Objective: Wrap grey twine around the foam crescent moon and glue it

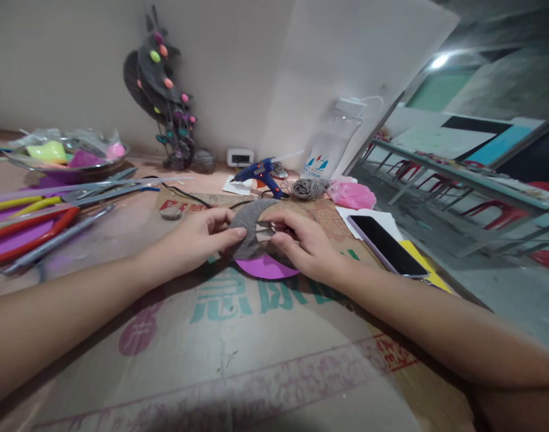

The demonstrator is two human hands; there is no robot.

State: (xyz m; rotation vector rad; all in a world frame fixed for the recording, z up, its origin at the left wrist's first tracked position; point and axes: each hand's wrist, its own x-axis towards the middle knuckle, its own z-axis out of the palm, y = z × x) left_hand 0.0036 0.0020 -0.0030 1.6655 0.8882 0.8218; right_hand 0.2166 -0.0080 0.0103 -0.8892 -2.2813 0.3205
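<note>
A grey crescent-shaped piece (pixel 246 234) is raised a little over the cardboard, tilted towards me. My left hand (pixel 197 237) pinches its left edge, the thumb lying on the front. On the right, my right hand (pixel 301 237) is closed by the inner curve, where small pale tabs (pixel 264 231) show between the fingertips and the grey piece. Whether the tabs belong to that piece I cannot tell. Below them a round magenta piece (pixel 267 267) shows its lower part; the rest is hidden.
A blue glue gun (pixel 260 175) with its cable stands behind my hands, near grey yarn (pixel 309 188) and a clear bottle (pixel 332 141). Red-handled scissors (pixel 35 237) and a pen (pixel 60 240) lie left. A phone (pixel 386 245) lies right. A decorated grey crescent (pixel 155 81) hangs behind.
</note>
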